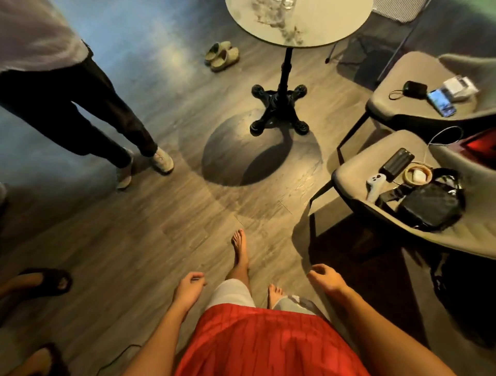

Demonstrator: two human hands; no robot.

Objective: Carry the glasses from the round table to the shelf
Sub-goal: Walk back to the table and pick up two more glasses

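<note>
The round table [322,29] stands ahead at the top of the view, with a marbled top on a black pedestal base [279,107]. Clear glasses [281,3] show only partly at the table's far edge, cut off by the frame. My left hand [188,287] hangs low beside my hip, fingers loosely apart, holding nothing. My right hand [326,277] hangs on the other side, also loose and empty. Both hands are well short of the table. No shelf is in view.
A person in dark trousers [88,115] stands at the left. Two chairs [357,182] at the right carry a phone, bags and small gadgets. A pair of slippers [222,55] lies left of the table. Another person's feet [40,281] show at the lower left.
</note>
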